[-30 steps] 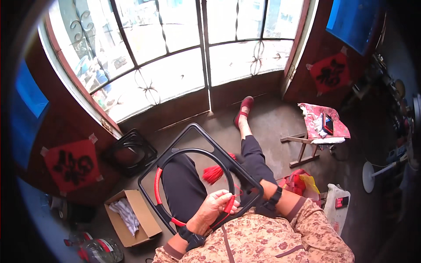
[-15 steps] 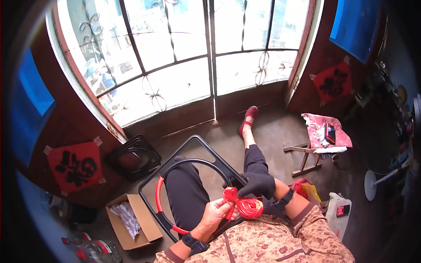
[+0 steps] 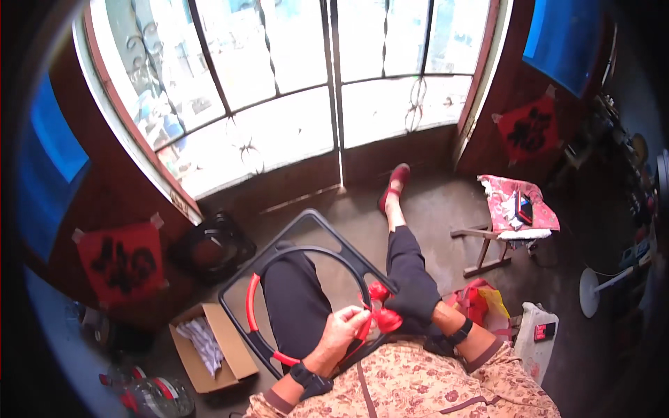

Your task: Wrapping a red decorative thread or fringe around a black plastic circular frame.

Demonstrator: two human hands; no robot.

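Observation:
A black square frame [image 3: 333, 232] with a round opening rests tilted across my lap. Red cord is wound around parts of its inner ring, showing as a red wrapped stretch [image 3: 251, 306] on the left. My bare left hand [image 3: 343, 330] is closed in a pinch at the ring's lower right, on red cord. At the frame's right corner, my right hand [image 3: 412, 301], in a black glove, closes around a bundle of red cord [image 3: 385, 318]. The bundle is blurred, and the gloved fingertips are partly hidden.
An open cardboard box [image 3: 233, 348] with striped cloth stands at left, near large plastic bottles [image 3: 160, 398]. Another black frame [image 3: 212, 245] leans by the door. At right are a stool [image 3: 498, 191] with a pink cover, red bags [image 3: 481, 303] and a white fan [image 3: 589, 294].
The cord bundle has turned and shifted slightly up beside the frame's corner. My right hand has moved a little right and down; my left hand has risen slightly, still pinching.

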